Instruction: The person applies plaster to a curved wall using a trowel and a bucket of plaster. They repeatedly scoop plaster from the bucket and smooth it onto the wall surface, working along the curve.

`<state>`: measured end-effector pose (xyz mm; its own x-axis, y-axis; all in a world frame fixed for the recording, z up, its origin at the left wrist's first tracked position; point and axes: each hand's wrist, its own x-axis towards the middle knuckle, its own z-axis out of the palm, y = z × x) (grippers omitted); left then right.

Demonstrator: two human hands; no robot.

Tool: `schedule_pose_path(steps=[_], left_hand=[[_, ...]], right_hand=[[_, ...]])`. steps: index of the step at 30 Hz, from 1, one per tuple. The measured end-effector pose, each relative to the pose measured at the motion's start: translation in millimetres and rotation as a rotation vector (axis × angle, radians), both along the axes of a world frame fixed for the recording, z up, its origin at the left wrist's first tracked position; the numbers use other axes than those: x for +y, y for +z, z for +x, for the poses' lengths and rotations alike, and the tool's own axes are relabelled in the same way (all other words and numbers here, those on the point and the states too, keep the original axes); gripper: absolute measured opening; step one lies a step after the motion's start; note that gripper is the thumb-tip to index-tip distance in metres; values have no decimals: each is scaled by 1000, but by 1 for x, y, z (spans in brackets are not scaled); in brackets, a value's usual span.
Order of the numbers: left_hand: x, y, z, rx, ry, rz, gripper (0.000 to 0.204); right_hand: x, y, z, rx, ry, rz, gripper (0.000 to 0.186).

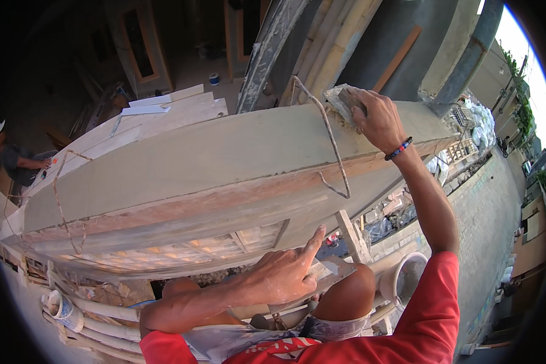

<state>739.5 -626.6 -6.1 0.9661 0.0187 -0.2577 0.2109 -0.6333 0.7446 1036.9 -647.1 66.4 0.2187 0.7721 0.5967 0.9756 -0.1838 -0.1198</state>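
Observation:
My right hand (373,118) grips a flat plastering tool (340,103), its face pale with mortar, on the top of a long grey plastered ledge (194,145). A rough patch of wet mortar shows beneath it. My left hand (288,273) hangs over my knees, below the ledge's front, index finger stretched out, other fingers partly hidden and thumb apart; I see nothing held in it. A bent wire clamp (333,148) hooks over the ledge just left of the tool, and more wire (57,182) crosses its left end.
Bamboo scaffold poles (103,309) lie beneath me, with buckets (400,279) at both sides. A person (18,161) in a white cap works at far left. Loose boards (158,106) rest behind the ledge. A metal post (467,60) stands beyond my right hand; a paved lane (485,230) runs below.

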Motion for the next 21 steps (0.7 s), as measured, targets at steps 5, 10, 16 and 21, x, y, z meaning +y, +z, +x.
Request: schedule_pose_path(steps=[5, 10, 16, 21], left_hand=[[7, 4, -7, 46, -2, 15, 87], [14, -4, -19, -37, 7, 21, 87], [14, -6, -12, -3, 37, 9, 84], [19, -18, 0, 36, 97, -12, 68]], right_hand=[[8, -20, 6, -27, -72, -114, 36], [-30, -8, 68, -85, -336, -161, 36], [-76, 27, 72, 324, -531, 80, 31], [-101, 8, 46, 1347, 310, 441, 31]])
